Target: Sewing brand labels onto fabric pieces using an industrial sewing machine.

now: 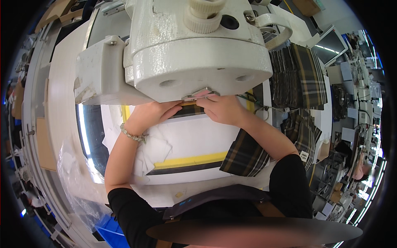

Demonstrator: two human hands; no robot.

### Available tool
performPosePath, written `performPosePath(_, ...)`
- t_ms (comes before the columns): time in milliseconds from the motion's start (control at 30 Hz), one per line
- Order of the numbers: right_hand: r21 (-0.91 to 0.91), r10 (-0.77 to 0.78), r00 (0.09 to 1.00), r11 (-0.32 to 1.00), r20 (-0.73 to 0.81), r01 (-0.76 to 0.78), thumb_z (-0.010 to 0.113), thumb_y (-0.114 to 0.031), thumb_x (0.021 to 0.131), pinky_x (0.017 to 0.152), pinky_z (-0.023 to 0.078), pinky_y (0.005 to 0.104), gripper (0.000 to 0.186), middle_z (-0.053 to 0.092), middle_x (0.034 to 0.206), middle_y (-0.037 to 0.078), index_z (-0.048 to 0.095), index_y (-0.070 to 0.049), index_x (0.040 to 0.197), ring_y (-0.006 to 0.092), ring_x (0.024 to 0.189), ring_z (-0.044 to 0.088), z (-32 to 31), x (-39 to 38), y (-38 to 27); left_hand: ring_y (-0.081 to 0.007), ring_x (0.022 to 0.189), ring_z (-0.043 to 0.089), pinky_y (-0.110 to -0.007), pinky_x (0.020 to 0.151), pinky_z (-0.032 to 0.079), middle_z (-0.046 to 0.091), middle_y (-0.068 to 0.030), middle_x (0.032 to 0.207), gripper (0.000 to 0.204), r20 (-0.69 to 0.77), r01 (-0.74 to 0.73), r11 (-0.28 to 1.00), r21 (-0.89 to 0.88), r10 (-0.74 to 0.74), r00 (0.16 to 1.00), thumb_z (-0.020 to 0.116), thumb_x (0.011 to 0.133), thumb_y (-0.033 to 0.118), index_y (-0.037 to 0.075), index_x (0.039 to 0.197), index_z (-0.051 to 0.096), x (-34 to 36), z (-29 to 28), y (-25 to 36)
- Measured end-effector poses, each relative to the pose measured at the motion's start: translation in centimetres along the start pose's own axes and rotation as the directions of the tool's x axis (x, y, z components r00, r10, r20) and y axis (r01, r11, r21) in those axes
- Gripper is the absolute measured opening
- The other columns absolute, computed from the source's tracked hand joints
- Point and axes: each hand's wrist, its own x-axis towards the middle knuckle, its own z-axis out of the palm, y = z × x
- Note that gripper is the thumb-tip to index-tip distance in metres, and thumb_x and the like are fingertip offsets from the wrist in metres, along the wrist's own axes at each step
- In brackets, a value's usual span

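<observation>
A large white sewing machine head point(202, 62) looms close in front, hiding some of my fingertips. Below its front edge lies a strip of dark plaid fabric point(190, 110) with an orange-yellow line. My left hand point(152, 113) holds the strip's left part, thumb pointing right and fingers close together. From the other side my right hand point(223, 109) grips it with bent fingers, just under a pinkish metal part point(202, 94) on the machine. White sheeting point(194, 138) lies below the strip. Another plaid piece point(246, 156) sits partly under my right forearm.
Yellow tape point(190, 160) edges the near work surface. Crumpled white pieces point(155, 149) lie beside my left forearm. Stacked plaid pieces point(306, 76) stand at the right, with more plaid pieces point(304, 134) nearer. Clear plastic film point(74, 182) hangs at the lower left above a blue bin point(113, 233).
</observation>
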Motion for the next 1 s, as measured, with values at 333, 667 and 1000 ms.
performPosePath(333, 0.080, 0.039, 0.999, 0.996, -0.016, -0.038, 0.067, -0.008, 0.072, 0.087, 0.047, 0.0368, 0.029, 0.063, 0.107, 0.000, 0.070, -0.016, 0.101, 0.0240, 0.103, 0.059, -1.0, 0.9, -0.4, -0.0264, 0.105, 0.062, -0.037, 0.094, 0.048, 0.066, -0.0070, 0.115, 0.031, 0.075, 0.003, 0.998, 0.057, -0.008, 0.997, 0.070, 0.086, 0.028, 0.015, 0.114, 0.069, -1.0, 1.7, 0.2)
performPosePath(667, -0.047, -0.035, 0.997, 0.998, -0.063, 0.032, 0.066, -0.013, 0.072, 0.080, 0.045, 0.0311, 0.016, 0.060, 0.095, -0.004, 0.066, -0.020, 0.087, 0.0162, 0.093, 0.058, -0.1, 0.0, -0.1, -0.0243, 0.099, 0.065, -0.036, 0.089, 0.051, 0.068, -0.0050, 0.107, 0.030, 0.048, 0.023, 0.995, 0.097, -0.028, 0.998, 0.071, 0.085, 0.027, 0.015, 0.112, 0.070, -0.8, 2.4, 0.7)
performPosePath(1000, -0.130, -0.110, 0.991, 0.987, -0.081, 0.099, 0.064, -0.014, 0.070, 0.069, 0.040, 0.0282, 0.010, 0.054, 0.078, -0.005, 0.060, -0.018, 0.078, 0.0129, 0.077, 0.056, 0.4, 0.3, -0.1, -0.0256, 0.076, 0.067, -0.034, 0.068, 0.054, 0.070, -0.0064, 0.087, 0.020, -0.016, 0.015, 0.999, -0.041, -0.016, 1.000, 0.072, 0.083, 0.021, 0.017, 0.102, 0.074, 1.4, 0.5, 2.1)
